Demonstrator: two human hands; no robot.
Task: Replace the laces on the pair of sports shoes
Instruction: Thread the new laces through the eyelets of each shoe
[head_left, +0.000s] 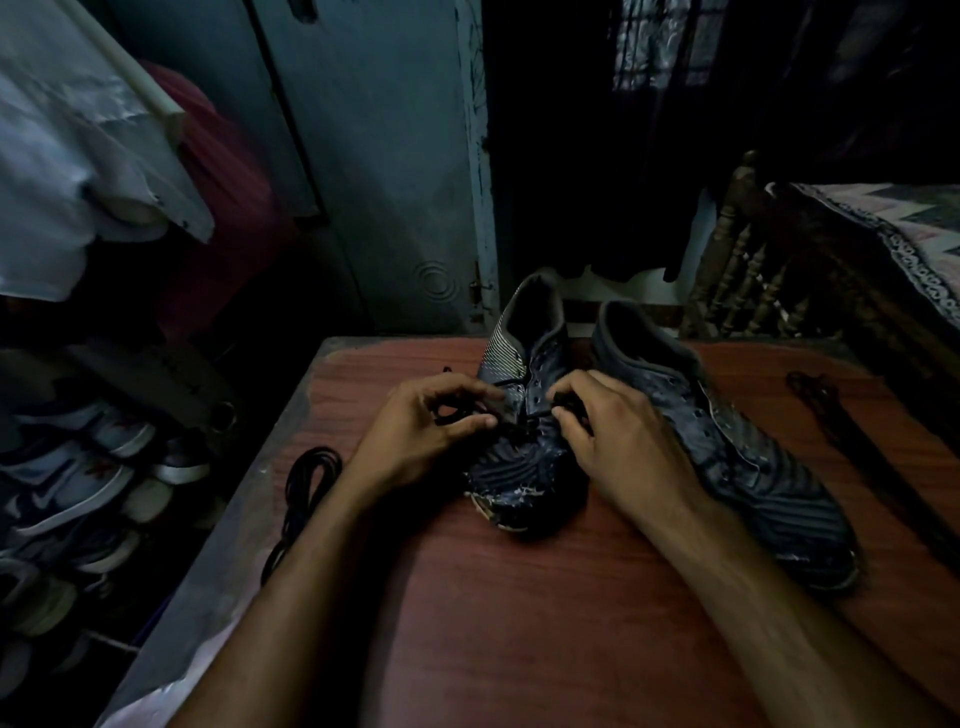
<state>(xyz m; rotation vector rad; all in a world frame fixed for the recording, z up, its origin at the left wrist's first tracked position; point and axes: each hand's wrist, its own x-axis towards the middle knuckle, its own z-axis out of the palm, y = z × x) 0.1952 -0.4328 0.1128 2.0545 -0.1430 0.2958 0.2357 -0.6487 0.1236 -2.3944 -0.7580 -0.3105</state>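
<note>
From the head view, two dark sports shoes stand side by side on a reddish-brown worktop (519, 623), toes toward the person; the left shoe (524, 467) has a scuffed, whitened toe, and the right shoe (727, 441) lies just beside it, angled to the right; both hands work at the lace area of the left shoe; the left hand (421, 431) has its fingers curled, its grip holding a loop of black lace (452, 413) between thumb and forefinger; the right hand (613, 436) bends its fingers over the eyelets, its grip pinching the other part of the same lace close to the shoe's tongue; a coiled black lace (306, 483) rests on the worktop near its left edge, beside the left forearm; another dark lace (831, 415) lies stretched out on the worktop to the right of the right shoe, well apart from the hands; left of the worktop, a heap of other shoes (78, 478) sits lower down in dim light; a bed with patterned cover (909, 234) stands at the far right.
</note>
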